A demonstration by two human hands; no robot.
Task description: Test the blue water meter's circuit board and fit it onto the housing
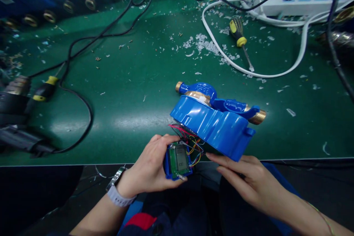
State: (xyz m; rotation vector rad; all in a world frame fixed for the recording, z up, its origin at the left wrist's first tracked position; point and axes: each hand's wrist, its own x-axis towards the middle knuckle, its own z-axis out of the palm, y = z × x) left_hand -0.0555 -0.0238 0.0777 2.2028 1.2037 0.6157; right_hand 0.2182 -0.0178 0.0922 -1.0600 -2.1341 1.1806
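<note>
Bench, green (132, 92), one: front edge passes beneath the work. Meter, blue with brass ends (210, 121), one: tilted at that edge, its support hidden; if poorly seated, it could tip and drag on its leads. Right hand (249, 180): fingertips at the housing's lower side, by a thin dark strand (195, 149) (wire or tool, unclear); whether they pinch it cannot be told; a slip there could snag a lead. Left hand (149, 166): fingers clamped on the display module. Display module (178, 162), one: across the bench edge, left of the housing, circuit board exposed; a loosened hold could drop it. Wires, coloured (184, 130), several: bunched between module and housing; pulling these apart could strain the joints.
</note>
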